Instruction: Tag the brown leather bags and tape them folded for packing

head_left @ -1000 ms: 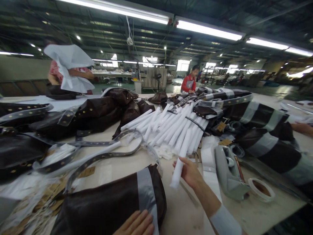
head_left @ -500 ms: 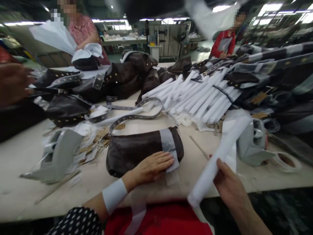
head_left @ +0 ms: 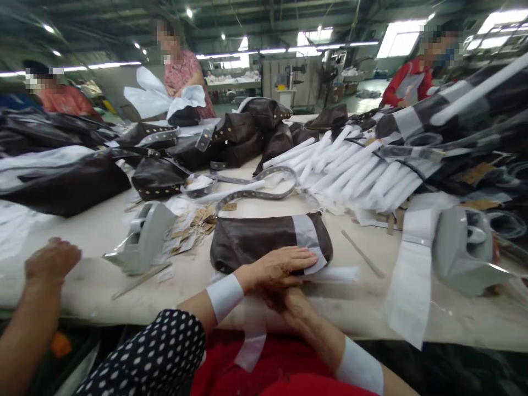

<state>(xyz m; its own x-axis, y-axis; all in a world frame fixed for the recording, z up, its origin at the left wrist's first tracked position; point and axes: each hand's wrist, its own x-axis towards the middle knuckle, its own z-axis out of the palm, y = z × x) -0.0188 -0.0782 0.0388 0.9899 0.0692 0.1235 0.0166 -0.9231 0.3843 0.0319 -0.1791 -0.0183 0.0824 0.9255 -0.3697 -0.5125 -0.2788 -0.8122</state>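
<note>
A dark brown leather handbag (head_left: 251,234) lies on its side in front of me, with a pale wrapping strip (head_left: 304,230) round its right end. My left hand (head_left: 284,261) rests on the strip and the bag's front edge, fingers stretched out flat. Beneath it, my right hand (head_left: 295,305) reaches in at the front of the bag, its fingers hidden by the left hand. A white paper roll (head_left: 338,274) sticks out to the right from under my hands, along the bag's near side. The studded strap (head_left: 259,193) loops behind the bag.
Tape dispensers stand at left (head_left: 142,236) and right (head_left: 462,247). White paper rolls (head_left: 358,170) are heaped behind. Thin sticks lie at left (head_left: 140,280) and right (head_left: 363,254). Another person's hand (head_left: 51,261) is at the left edge. More brown bags (head_left: 74,179) and tags (head_left: 193,228) lie about.
My right hand has moved left with the white paper roll, from beside the bag to its front edge under my left hand. The view has turned left, showing another person's forearm.
</note>
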